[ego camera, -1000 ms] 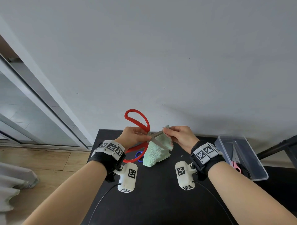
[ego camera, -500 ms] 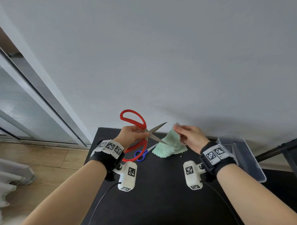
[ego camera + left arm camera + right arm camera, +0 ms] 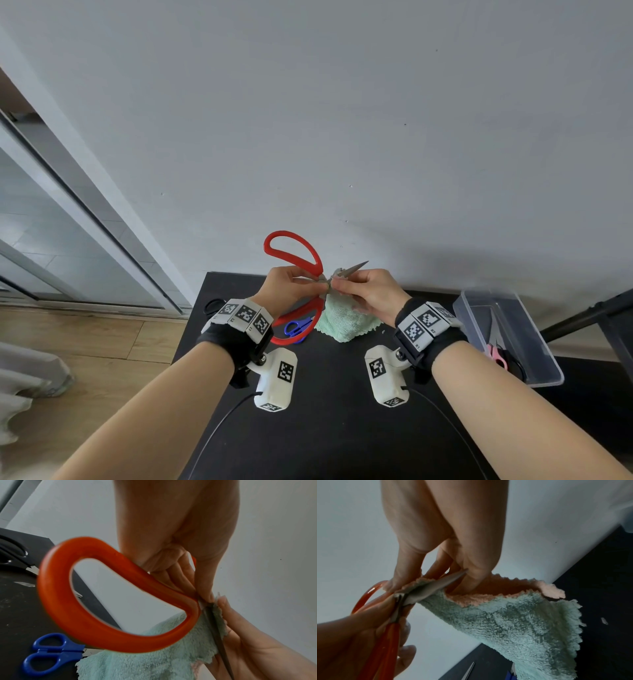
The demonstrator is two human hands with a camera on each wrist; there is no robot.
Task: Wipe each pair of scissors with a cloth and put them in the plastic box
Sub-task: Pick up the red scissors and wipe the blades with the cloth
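My left hand grips the red-handled scissors near the pivot and holds them up over the black table. The red loops spread above and below the hand. My right hand pinches the mint-green cloth around one blade close to the pivot; the blade tip pokes out past the fingers. In the right wrist view the cloth folds over the grey blade. The clear plastic box stands at the right with pink-handled scissors inside.
Small blue scissors lie on the table under the red ones, next to the cloth's hanging end. Black-handled scissors lie at the table's far left corner. A white wall rises right behind the table; a wooden floor lies to the left.
My right hand, which had pulled away to the right with the cloth, has come back left and closed the cloth around the blade near the pivot. The red scissors stayed roughly where they were.
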